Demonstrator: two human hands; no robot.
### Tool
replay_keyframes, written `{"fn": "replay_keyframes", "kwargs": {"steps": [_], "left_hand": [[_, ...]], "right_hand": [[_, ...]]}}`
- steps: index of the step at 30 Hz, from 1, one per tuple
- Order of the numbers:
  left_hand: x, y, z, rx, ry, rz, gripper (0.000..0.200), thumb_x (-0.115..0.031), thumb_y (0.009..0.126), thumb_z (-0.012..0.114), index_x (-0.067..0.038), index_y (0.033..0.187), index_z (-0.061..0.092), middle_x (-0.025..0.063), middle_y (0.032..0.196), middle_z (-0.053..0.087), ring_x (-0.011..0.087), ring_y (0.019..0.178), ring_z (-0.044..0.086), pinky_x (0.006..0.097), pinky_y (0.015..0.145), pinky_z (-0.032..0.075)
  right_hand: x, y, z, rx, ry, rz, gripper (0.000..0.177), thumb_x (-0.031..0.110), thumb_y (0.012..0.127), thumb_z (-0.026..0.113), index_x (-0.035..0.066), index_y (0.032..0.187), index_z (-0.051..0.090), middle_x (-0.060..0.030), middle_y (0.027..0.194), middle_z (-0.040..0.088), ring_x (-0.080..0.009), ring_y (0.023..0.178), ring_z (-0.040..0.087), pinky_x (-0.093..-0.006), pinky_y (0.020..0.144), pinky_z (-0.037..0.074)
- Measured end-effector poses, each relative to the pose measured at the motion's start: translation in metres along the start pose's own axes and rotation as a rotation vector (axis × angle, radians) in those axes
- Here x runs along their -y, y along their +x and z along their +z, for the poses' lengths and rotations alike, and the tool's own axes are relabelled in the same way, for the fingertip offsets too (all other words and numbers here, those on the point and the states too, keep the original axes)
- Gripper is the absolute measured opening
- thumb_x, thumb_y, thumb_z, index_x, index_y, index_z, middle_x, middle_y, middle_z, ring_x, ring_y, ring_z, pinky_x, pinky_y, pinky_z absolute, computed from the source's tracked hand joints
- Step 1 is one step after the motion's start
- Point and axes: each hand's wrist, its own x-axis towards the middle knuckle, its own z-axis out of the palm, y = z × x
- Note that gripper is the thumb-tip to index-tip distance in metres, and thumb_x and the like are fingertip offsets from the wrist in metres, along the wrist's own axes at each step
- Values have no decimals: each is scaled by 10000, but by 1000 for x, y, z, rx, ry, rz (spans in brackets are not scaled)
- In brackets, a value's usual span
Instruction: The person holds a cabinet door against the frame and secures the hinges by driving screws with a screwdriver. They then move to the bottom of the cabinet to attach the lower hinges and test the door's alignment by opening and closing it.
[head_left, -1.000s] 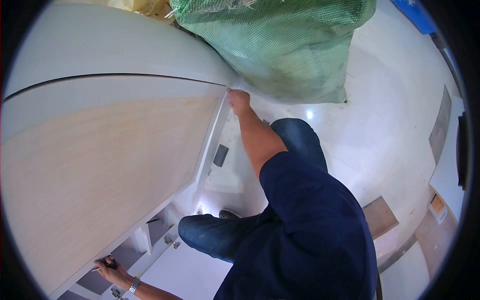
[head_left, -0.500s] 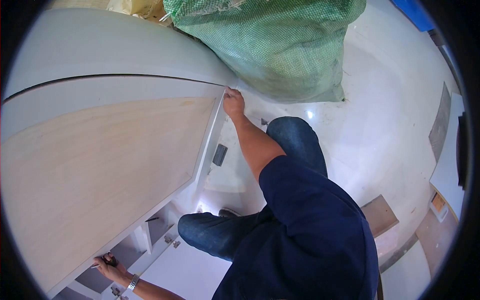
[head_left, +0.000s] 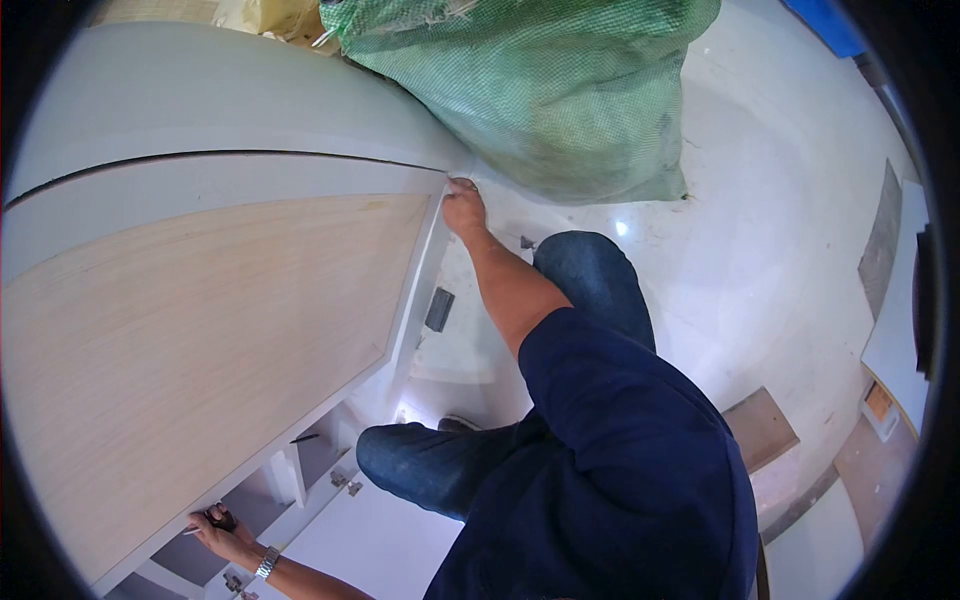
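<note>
Fingers point(head_left: 203, 524) of left hand point(head_left: 226, 544) are gripping small dark object point(head_left: 223, 517) at near edge of wood-grain panel point(head_left: 220, 300); exact type is not reading clearly. Thin light tip point(head_left: 190, 530) is showing beside those fingers. Silver watch point(head_left: 268, 562) is sitting on left wrist. Right hand point(head_left: 464, 207) is reaching to far corner of same panel, fingers bending in at white border point(head_left: 425, 240); cannot tell if they are pinching or just touching.

Panel is lying between both hands, pale border running around wood-grain face. Dark gap point(head_left: 220, 153) is separating it from pale curved-looking surface point(head_left: 240, 90) beyond. Below near edge, open compartments point(head_left: 255, 500) are showing, white divider point(head_left: 292, 474) standing between two of them, thin black item point(head_left: 305, 438) resting near the divider. Metal hinges point(head_left: 346, 484) are sitting along the rim, just beside white board point(head_left: 350, 540).

Dark grey block point(head_left: 439, 309) is lying on pale floor point(head_left: 740, 270) between panel and knees point(head_left: 595, 265). Small dark piece point(head_left: 528, 243) is lying near the farther knee. Green woven sack point(head_left: 550, 110) is standing just past right hand. Brown board piece point(head_left: 760, 430) is lying on floor beside dark blue shirt point(head_left: 620, 470); blue item point(head_left: 825, 25) is showing at top right
</note>
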Motion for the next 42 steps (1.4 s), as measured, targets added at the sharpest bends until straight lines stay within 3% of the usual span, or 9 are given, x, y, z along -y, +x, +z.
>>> {"fn": "replay_keyframes", "kwargs": {"steps": [3, 8, 17, 20, 23, 26, 31, 38, 42], "left_hand": [[2, 1, 0, -22, -10, 3, 194, -252, 937, 540, -62, 903, 532, 8, 710, 490, 97, 584, 428, 253, 566, 407], [1, 1, 0, 11, -36, 5, 215, -262, 932, 548, -68, 851, 503, -3, 689, 458, 92, 575, 415, 250, 557, 401], [-4, -5, 11, -16, -31, -5, 216, -277, 926, 558, -70, 876, 520, -3, 711, 476, 89, 579, 409, 244, 557, 393], [-6, -6, 12, -15, -17, -7, 215, -277, 931, 552, -66, 897, 527, 0, 728, 488, 89, 584, 415, 241, 560, 393], [-4, -3, 6, -1, -16, -3, 211, -270, 938, 545, -64, 898, 523, 1, 732, 487, 89, 585, 416, 236, 559, 392], [-7, -9, 15, -12, 4, 0, 208, -266, 941, 539, -61, 908, 516, 4, 731, 487, 89, 588, 419, 234, 562, 393], [-5, -8, 8, -20, 1, -19, 204, -263, 942, 539, -64, 914, 507, 0, 728, 488, 85, 594, 425, 233, 558, 392], [-13, -23, 14, -70, -12, -23, 181, -242, 945, 538, -68, 909, 504, -2, 719, 491, 77, 572, 411, 233, 548, 385], [-22, -42, 19, -122, 32, -29, 182, -234, 944, 541, -65, 891, 499, -1, 686, 474, 76, 557, 402, 236, 538, 375]], "right_hand": [[-26, 5, 15, 46, -109, -131, 421, 115, 762, 487, 91, 1166, 606, -107, 1238, 526, -255, 1112, 521, -328, 955, 419], [22, -5, -21, 73, 24, 106, 459, 105, 753, 490, 68, 1204, 572, -129, 1267, 508, -269, 1142, 504, -334, 984, 399], [33, -9, -32, 138, -81, 38, 455, 119, 757, 484, 60, 1202, 559, -164, 1263, 506, -303, 1140, 512, -365, 967, 414], [46, -19, -49, 308, -136, 108, 437, 97, 757, 475, 35, 1178, 574, -152, 1264, 519, -307, 1161, 499, -332, 988, 400], [53, -25, -46, 502, -323, 215, 380, 117, 775, 479, 26, 1122, 603, -184, 1217, 551, -328, 1097, 552, -376, 938, 445], [65, -41, -48, 698, -447, 139, 312, 132, 781, 495, 15, 1028, 646, -205, 1126, 600, -342, 1018, 598, -420, 860, 487], [100, -81, -55, 927, -497, 2, 257, 125, 736, 566, 60, 954, 686, -153, 1008, 666, -325, 956, 639, -436, 781, 510], [112, -151, -32, 1407, -649, -245, 294, 109, 694, 625, 79, 978, 696, -143, 1063, 654, -325, 957, 636, -462, 758, 505], [113, -173, -33, 1561, -788, -383, 268, 156, 705, 639, 55, 945, 702, -135, 995, 669, -296, 930, 634, -439, 745, 499]]}}
